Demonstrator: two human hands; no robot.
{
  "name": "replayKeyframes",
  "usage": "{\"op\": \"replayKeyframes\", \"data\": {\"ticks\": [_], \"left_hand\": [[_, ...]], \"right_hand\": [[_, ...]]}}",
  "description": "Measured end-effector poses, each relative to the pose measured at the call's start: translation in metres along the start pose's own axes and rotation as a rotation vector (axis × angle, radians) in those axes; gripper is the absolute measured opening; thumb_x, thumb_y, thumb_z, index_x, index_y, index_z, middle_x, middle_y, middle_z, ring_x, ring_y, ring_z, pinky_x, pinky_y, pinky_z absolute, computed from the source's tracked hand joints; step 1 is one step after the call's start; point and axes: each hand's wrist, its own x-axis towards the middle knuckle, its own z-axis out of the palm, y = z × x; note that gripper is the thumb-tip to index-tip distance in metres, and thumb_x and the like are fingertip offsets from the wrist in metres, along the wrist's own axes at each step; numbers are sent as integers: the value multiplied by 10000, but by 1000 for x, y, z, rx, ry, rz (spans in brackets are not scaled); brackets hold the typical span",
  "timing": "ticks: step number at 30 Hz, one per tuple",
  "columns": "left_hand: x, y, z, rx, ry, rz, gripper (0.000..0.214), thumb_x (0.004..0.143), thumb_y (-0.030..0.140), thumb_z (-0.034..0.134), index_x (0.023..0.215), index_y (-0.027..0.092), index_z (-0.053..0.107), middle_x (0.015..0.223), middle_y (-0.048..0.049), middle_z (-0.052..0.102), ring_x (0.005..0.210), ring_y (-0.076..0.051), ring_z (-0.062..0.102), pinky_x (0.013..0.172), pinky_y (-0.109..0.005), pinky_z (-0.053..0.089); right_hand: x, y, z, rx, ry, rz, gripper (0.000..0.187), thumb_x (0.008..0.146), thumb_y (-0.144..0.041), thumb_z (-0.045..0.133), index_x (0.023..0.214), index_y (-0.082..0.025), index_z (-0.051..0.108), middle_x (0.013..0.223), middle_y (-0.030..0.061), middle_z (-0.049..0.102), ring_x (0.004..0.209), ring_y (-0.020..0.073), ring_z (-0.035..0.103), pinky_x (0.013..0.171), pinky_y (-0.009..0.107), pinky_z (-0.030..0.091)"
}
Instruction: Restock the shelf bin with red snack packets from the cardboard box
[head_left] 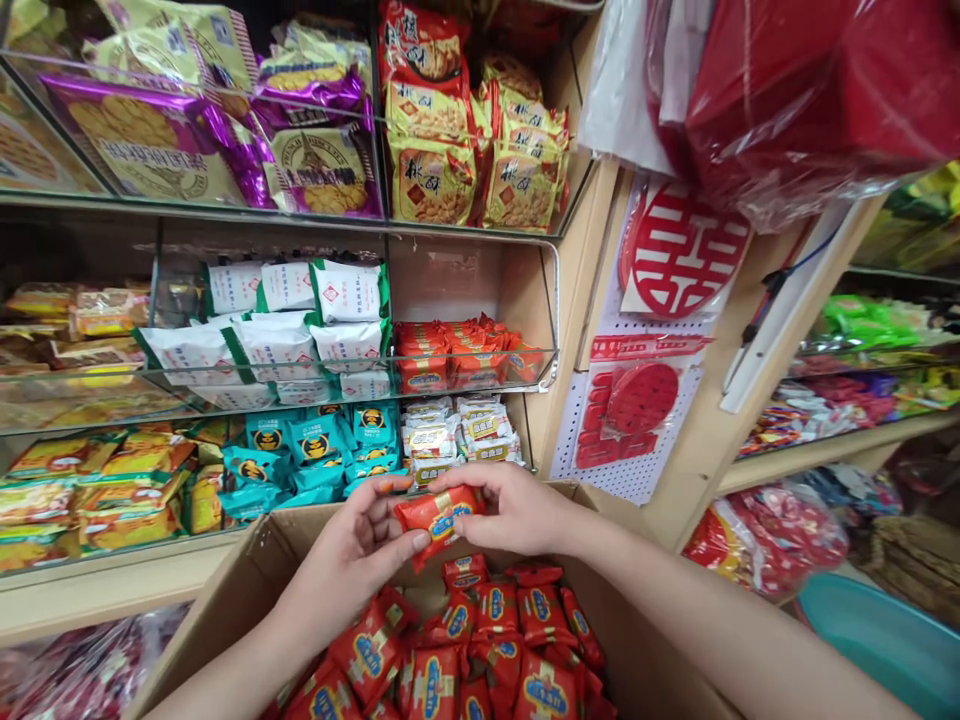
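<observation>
Above an open cardboard box [206,620], both hands grip one small red snack packet [441,520] with blue and gold print. My left hand [371,535] pinches its left end between thumb and fingers. At the packet's right side, my right hand [510,508] is closed on it with the thumb across the front. Many more red packets [435,680] of the same look lie loosely piled in the box below. Behind the hands, a shelf compartment holds rows of red packets [424,360] behind a low clear front.
White-and-green packets [274,345], teal packets [322,445] and white-gold packets [431,440] fill neighbouring compartments. Biscuit packs [435,180] stand on the shelf above. Red decorations [643,400] hang on a white pegboard at the right. A teal basin [885,640] sits lower right.
</observation>
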Motion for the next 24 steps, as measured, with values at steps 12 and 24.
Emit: {"op": "replayKeyframes", "data": {"ticks": [12, 24], "left_hand": [[0, -9, -1, 334, 47, 34, 290, 829, 303, 463, 1104, 251, 386, 898, -2, 494, 702, -125, 493, 638, -266, 445], [-6, -15, 6, 493, -56, 84, 287, 825, 263, 440, 1111, 236, 451, 842, -5, 526, 651, -127, 501, 592, -242, 445]], "right_hand": [[92, -37, -139, -1111, 421, 272, 253, 690, -185, 608, 924, -102, 654, 889, 128, 651, 846, 243, 603, 721, 311, 462], [138, -24, -140, -1190, 143, 558, 424, 552, -230, 755, 925, -49, 665, 869, 170, 649, 841, 284, 617, 672, 291, 495]]}}
